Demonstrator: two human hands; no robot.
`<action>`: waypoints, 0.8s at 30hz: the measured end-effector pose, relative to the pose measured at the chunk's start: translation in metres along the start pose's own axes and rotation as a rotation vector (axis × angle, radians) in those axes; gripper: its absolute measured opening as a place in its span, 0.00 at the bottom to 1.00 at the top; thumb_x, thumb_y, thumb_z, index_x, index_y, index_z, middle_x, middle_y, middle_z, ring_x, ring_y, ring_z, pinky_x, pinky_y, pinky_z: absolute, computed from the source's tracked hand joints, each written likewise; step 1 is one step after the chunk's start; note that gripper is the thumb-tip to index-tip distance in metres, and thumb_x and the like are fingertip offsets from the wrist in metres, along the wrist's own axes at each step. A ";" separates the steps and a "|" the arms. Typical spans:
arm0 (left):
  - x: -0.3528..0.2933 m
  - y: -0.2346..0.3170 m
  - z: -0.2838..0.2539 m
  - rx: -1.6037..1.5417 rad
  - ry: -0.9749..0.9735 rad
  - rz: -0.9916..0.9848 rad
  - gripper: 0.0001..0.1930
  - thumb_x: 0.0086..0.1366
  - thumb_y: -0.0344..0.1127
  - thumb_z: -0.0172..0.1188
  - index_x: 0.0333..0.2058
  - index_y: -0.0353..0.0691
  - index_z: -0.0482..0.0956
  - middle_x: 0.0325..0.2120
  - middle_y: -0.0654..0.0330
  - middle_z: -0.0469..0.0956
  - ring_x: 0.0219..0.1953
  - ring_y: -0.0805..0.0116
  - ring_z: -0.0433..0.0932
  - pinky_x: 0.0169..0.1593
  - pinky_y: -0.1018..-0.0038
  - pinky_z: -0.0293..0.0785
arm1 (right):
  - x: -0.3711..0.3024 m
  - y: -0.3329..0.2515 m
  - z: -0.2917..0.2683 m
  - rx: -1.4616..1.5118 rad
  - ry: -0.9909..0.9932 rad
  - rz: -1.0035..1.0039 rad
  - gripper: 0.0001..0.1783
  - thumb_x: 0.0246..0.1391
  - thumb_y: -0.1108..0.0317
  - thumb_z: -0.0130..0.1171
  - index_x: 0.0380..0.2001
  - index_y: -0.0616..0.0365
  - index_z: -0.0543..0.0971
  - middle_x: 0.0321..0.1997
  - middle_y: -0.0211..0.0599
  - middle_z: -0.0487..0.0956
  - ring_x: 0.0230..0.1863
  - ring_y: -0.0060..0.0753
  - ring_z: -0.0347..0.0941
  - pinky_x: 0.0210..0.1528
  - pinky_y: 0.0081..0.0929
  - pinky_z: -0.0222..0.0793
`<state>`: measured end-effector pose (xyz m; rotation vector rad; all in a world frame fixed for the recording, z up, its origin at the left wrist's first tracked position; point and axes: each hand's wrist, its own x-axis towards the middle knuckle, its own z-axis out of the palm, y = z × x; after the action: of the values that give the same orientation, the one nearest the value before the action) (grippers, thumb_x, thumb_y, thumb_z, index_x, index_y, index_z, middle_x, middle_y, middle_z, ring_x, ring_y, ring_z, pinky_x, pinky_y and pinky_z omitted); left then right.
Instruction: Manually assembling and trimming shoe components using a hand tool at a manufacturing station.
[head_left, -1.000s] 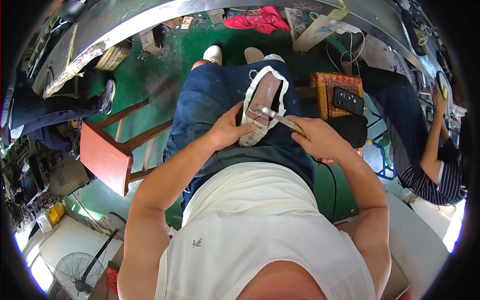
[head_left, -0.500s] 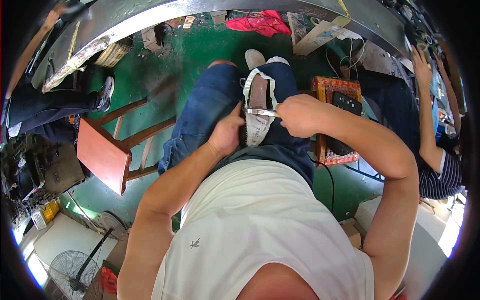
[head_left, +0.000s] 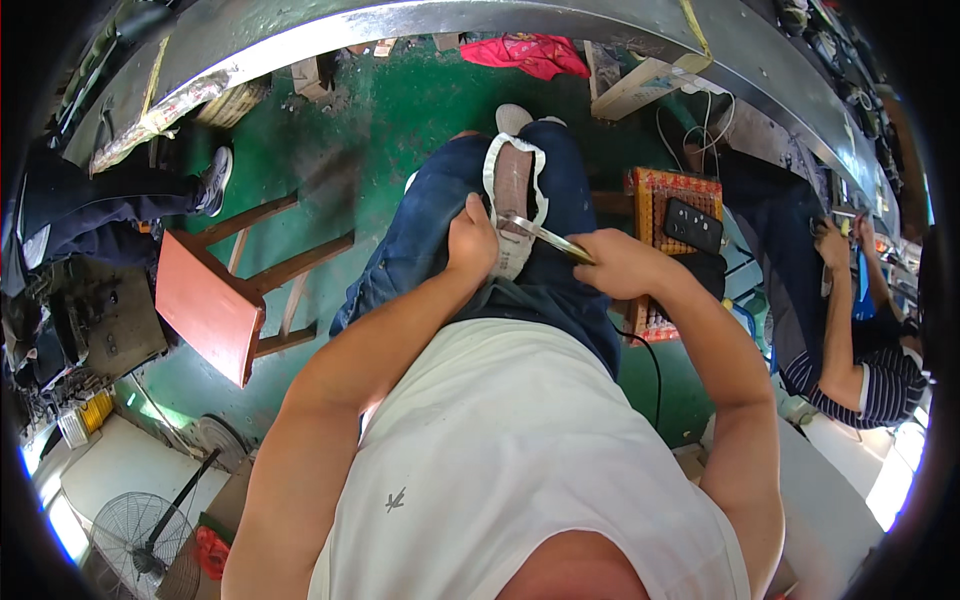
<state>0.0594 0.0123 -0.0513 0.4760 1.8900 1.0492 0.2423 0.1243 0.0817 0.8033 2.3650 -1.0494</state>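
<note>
- Two bare arms are framing a white top point(head_left: 500, 420), filling the lower part of the view.
- The right hand point(head_left: 622, 264) is closing around the handle of a slim tool point(head_left: 545, 238) with a metal head; the tool is slanting up and leftward, its head lying over the middle of the shoe piece.
- The left hand point(head_left: 472, 240) is curling part-way along the shoe piece's left side, thumb pointing up (its other fingers are hiding, so whether it is gripping cannot be told).
- The shoe piece point(head_left: 514, 175), with a pale rim and a brownish sole, is lying lengthwise along the lap, over dark blue trousers point(head_left: 400, 250).
- To the right, a black phone point(head_left: 694, 225) is resting on an orange beaded seat point(head_left: 655, 190).
- To the left, a stool point(head_left: 208, 308) with a reddish top is standing at a tilt in the view.
- At far right, a co-worker in a striped sleeve point(head_left: 868, 395) is working with both hands.
- Beyond the knees, a bright pink-red cloth point(head_left: 528, 55) is lying on the green floor point(head_left: 400, 100), near a long metal bench point(head_left: 760, 75).
</note>
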 end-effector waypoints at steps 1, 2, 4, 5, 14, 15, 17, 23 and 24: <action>0.002 -0.005 0.001 0.064 0.028 0.114 0.31 0.78 0.50 0.37 0.62 0.25 0.68 0.53 0.32 0.76 0.57 0.39 0.76 0.59 0.60 0.71 | -0.003 0.007 -0.008 0.110 -0.129 0.025 0.13 0.54 0.66 0.59 0.38 0.65 0.77 0.35 0.56 0.81 0.42 0.59 0.78 0.44 0.48 0.72; 0.002 -0.006 0.001 0.063 0.029 0.114 0.31 0.78 0.50 0.37 0.62 0.25 0.68 0.53 0.32 0.76 0.57 0.39 0.76 0.59 0.60 0.71 | -0.008 0.014 -0.004 0.177 -0.087 0.074 0.14 0.55 0.64 0.60 0.38 0.66 0.77 0.33 0.55 0.80 0.37 0.58 0.78 0.42 0.46 0.71; 0.001 -0.009 0.001 0.146 0.030 0.525 0.27 0.78 0.45 0.40 0.65 0.30 0.65 0.50 0.32 0.77 0.51 0.36 0.78 0.55 0.58 0.73 | -0.008 0.023 0.002 0.259 -0.038 0.139 0.14 0.56 0.64 0.60 0.36 0.65 0.77 0.30 0.53 0.80 0.35 0.54 0.77 0.41 0.43 0.71; -0.004 -0.004 0.000 0.144 0.026 0.523 0.27 0.78 0.45 0.40 0.65 0.30 0.65 0.50 0.32 0.77 0.51 0.36 0.78 0.55 0.58 0.73 | -0.009 0.028 0.005 0.346 0.012 0.211 0.13 0.56 0.63 0.61 0.34 0.65 0.77 0.28 0.50 0.79 0.32 0.50 0.77 0.39 0.41 0.71; 0.004 0.016 -0.020 0.505 -0.296 0.681 0.26 0.75 0.40 0.46 0.69 0.41 0.60 0.37 0.34 0.80 0.38 0.34 0.79 0.47 0.49 0.74 | 0.032 0.027 0.007 0.525 0.368 0.075 0.21 0.67 0.54 0.53 0.33 0.64 0.77 0.27 0.38 0.79 0.29 0.33 0.75 0.36 0.32 0.71; 0.001 0.031 -0.021 0.553 -0.369 0.579 0.26 0.75 0.39 0.46 0.69 0.40 0.60 0.42 0.34 0.79 0.43 0.35 0.78 0.50 0.51 0.74 | 0.039 0.022 0.005 0.541 0.530 -0.027 0.23 0.68 0.53 0.51 0.33 0.66 0.77 0.27 0.46 0.80 0.32 0.45 0.79 0.39 0.38 0.73; 0.001 0.039 -0.022 0.603 -0.447 0.479 0.25 0.76 0.38 0.45 0.68 0.40 0.61 0.46 0.34 0.78 0.48 0.35 0.78 0.53 0.54 0.74 | 0.058 0.026 0.004 0.351 0.505 -0.097 0.25 0.69 0.52 0.48 0.35 0.67 0.78 0.29 0.51 0.80 0.35 0.53 0.78 0.41 0.43 0.72; -0.012 0.045 -0.039 0.654 -0.559 0.513 0.25 0.76 0.40 0.46 0.68 0.39 0.62 0.52 0.36 0.75 0.51 0.37 0.76 0.56 0.55 0.73 | 0.058 0.019 -0.007 0.116 0.203 0.043 0.27 0.70 0.52 0.43 0.36 0.70 0.77 0.34 0.65 0.79 0.41 0.68 0.76 0.45 0.55 0.70; -0.016 0.050 -0.040 0.683 -0.577 0.488 0.25 0.76 0.41 0.46 0.68 0.40 0.62 0.55 0.36 0.73 0.55 0.38 0.75 0.59 0.58 0.71 | 0.055 0.028 0.005 0.103 0.219 0.013 0.27 0.70 0.52 0.43 0.35 0.69 0.77 0.34 0.66 0.79 0.42 0.69 0.76 0.46 0.55 0.70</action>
<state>0.0298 0.0110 0.0070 1.5141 1.5821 0.4268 0.2209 0.1539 0.0323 1.0162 2.4979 -1.1368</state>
